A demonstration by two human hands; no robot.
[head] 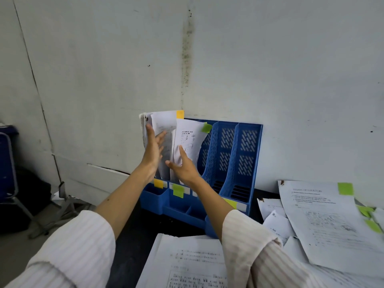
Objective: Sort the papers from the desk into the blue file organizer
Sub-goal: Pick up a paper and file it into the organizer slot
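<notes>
The blue file organizer (228, 163) stands at the back edge of the counter (133, 229), against the wall. Its two left slots already hold papers: a batch with an orange tab (164, 123) and, just right of it, a curling sheet with a green tab (190, 140).

The likeliest slip, as I judge it, is that these tall, limp sheets flop forward or buckle once the hands let go, since nothing stiff backs them. A careless push could also slide a green-tabbed sheet into the orange slot.

The left hand (152, 150) lies flat against the orange-tab batch, fingers (161, 136) spread wide, pressing rather than gripping. The right hand (185, 169) is also open, its forefinger touching the green-tab sheet and the thumb held apart; it clasps nothing.

More loose papers (324, 223) wait by the counter's right edge, and a printed stack (187, 262) at the front edge.
</notes>
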